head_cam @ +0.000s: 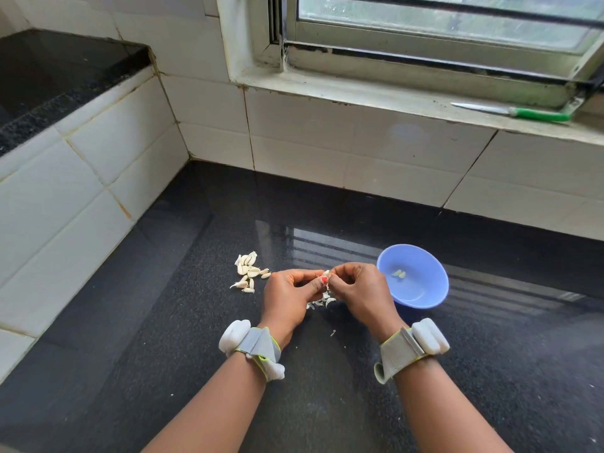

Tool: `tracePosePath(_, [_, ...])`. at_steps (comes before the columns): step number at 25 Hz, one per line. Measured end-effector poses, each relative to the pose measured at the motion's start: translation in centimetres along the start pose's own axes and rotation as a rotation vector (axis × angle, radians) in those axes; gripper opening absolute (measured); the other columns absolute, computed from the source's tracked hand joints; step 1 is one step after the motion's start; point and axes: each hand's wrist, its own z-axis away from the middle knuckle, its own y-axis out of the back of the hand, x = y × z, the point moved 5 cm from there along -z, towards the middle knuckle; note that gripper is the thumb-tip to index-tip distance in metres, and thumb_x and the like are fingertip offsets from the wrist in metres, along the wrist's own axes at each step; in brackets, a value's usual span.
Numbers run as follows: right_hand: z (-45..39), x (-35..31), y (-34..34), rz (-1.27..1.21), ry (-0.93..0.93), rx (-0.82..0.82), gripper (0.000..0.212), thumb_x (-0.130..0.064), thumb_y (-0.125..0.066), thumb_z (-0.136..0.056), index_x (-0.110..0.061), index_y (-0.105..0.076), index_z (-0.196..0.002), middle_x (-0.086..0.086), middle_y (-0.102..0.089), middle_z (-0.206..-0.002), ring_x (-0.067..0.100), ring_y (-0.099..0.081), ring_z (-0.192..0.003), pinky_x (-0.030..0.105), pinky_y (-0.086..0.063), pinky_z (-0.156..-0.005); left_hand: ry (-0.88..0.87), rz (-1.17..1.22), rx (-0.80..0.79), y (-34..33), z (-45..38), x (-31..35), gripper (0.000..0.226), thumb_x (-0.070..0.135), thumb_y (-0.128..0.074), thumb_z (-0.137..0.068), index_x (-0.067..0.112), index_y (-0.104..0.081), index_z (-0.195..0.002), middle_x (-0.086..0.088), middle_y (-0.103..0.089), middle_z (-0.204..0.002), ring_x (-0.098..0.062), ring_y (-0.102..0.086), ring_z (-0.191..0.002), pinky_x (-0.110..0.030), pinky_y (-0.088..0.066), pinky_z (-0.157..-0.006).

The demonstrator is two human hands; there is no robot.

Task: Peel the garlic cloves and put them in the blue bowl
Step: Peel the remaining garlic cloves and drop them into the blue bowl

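From the head camera we see our left hand and right hand pinching one garlic clove between them, above the middle of the counter. It looks tiny, light and hard, with thin dry skin; we think the tip is best to pinch. More cloves lie nearby. The blue bowl sits just right. White tiles and a window stand behind.

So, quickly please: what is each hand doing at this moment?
Left hand: fingers pinch the garlic clove.
Right hand: fingers curled on the same clove, peeling it.
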Motion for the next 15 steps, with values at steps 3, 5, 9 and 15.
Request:
tracePosePath(3, [0.08,0.28,-0.28,-0.052,-0.042,-0.017,0.019,-0.022,-0.065,-0.089,-0.013,-0.072,-0.073,-0.005,-0.065,-0.058,0.005,-0.053,-0.051,0.021,-0.046,-0.053,0.091,0.114,-0.063,-0.34,0.07,-0.13,0.014,0.006,-0.067,-0.084,0.004,-0.072,-0.098,-0.013,-0.073,-0.090,-0.017,-0.069,-0.079,-0.025,-0.057,-0.070])
tracePosePath(5, [0.21,0.44,-0.54,-0.132,-0.073,-0.027,0.021,-0.021,-0.063,-0.090,-0.009,-0.070,-0.074,0.005,-0.065,-0.060,0.008,-0.052,-0.053,0.027,-0.046,-0.054,0.142,0.163,-0.077,-0.48,0.13,-0.13,0.016,0.005,-0.064,-0.086,-0.001,-0.070,-0.100,-0.014,-0.071,-0.088,-0.015,-0.067,-0.075,-0.022,-0.057,-0.068])
tracePosePath(9, [0.22,0.44,-0.91,-0.145,-0.083,-0.034,0.020,-0.019,-0.061,-0.091,-0.009,-0.070,-0.076,0.011,-0.069,-0.068,0.011,-0.054,-0.058,0.032,-0.049,-0.060,0.200,0.250,-0.071,-0.39,0.16,-0.22,0.014,0.003,-0.061,-0.088,0.004,-0.067,-0.100,-0.011,-0.068,-0.081,-0.012,-0.065,-0.067,-0.020,-0.056,-0.064])
tracePosePath(15, [0.17,-0.20,-0.93,-0.020,-0.036,-0.026,0.025,-0.032,-0.062,-0.093,-0.012,-0.070,-0.080,-0.002,-0.068,-0.068,0.009,-0.059,-0.062,0.032,-0.053,-0.063,0.109,0.099,-0.037,-0.07,-0.12,0.34,0.014,0.009,-0.064,-0.088,0.003,-0.068,-0.100,-0.013,-0.068,-0.083,-0.017,-0.065,-0.069,-0.019,-0.054,-0.059])
